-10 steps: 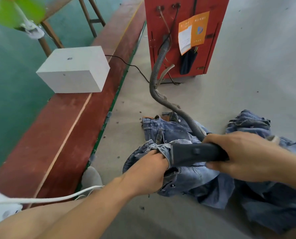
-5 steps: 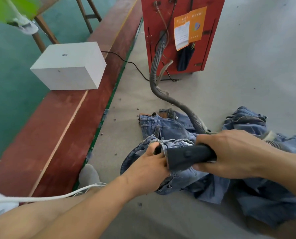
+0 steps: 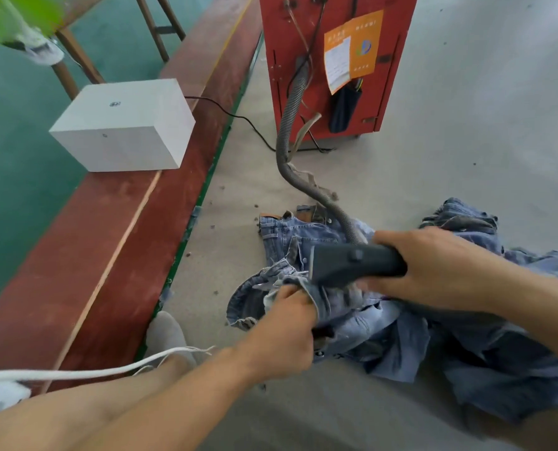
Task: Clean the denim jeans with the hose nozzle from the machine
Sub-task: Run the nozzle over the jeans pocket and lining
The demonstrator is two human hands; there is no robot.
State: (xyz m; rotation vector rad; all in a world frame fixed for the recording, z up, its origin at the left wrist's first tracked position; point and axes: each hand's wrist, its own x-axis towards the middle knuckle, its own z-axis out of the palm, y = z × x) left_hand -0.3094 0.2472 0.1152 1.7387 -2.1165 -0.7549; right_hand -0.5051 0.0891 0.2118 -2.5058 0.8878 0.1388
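Note:
Crumpled blue denim jeans (image 3: 391, 333) lie on the grey floor in front of me. My left hand (image 3: 281, 336) grips a bunched fold of the denim at its left edge. My right hand (image 3: 430, 271) holds the dark grey hose nozzle (image 3: 346, 263), whose mouth points left onto the fold just above my left hand. A grey ribbed hose (image 3: 290, 125) runs from the nozzle up to the red machine (image 3: 333, 60) at the top centre.
A white box (image 3: 124, 125) sits on a red-brown wooden platform (image 3: 108, 239) along the left. A black cable (image 3: 238, 117) crosses the floor toward the machine. More denim (image 3: 460, 219) is heaped at the right. A white cord (image 3: 92, 372) crosses my leg at lower left.
The nozzle has shifted slightly right and up across the fold of denim. My left hand keeps its grip on the fabric. The view has dipped a little.

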